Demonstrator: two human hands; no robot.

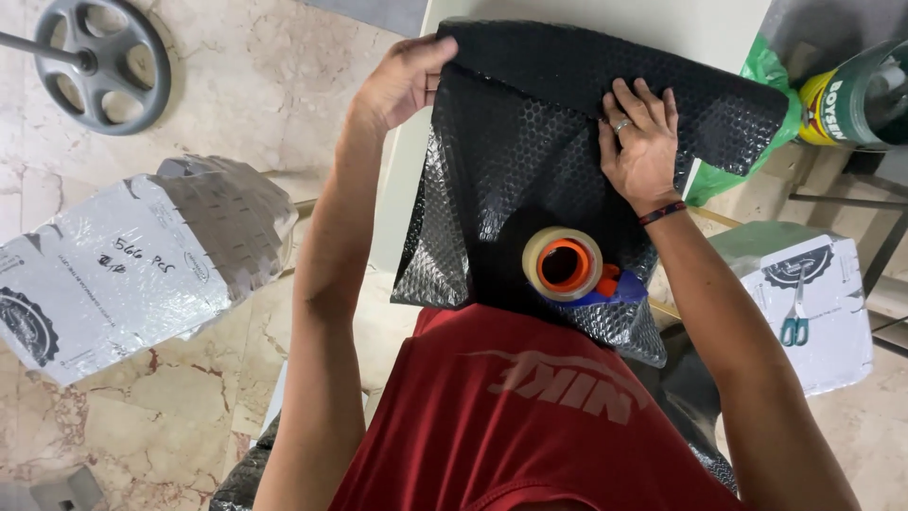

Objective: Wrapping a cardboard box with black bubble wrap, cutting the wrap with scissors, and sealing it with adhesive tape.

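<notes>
A parcel wrapped in black bubble wrap (530,161) lies on a white table (662,24) in front of me. My left hand (402,80) grips the wrap's folded flap at its upper left corner. My right hand (643,142) lies flat on the wrap at the right, fingers spread, pressing it down; it wears a ring and a wristband. A tape dispenser with a roll of clear tape (565,265), orange core and blue handle, rests on the near end of the parcel, close to my red shirt.
A wrapped grey package (132,260) sits on the marble floor at left, with a grey weight plate on a bar (102,61) beyond it. At right are a white box with teal scissors (794,326) on it, a green bag (766,66) and a paint can (856,95).
</notes>
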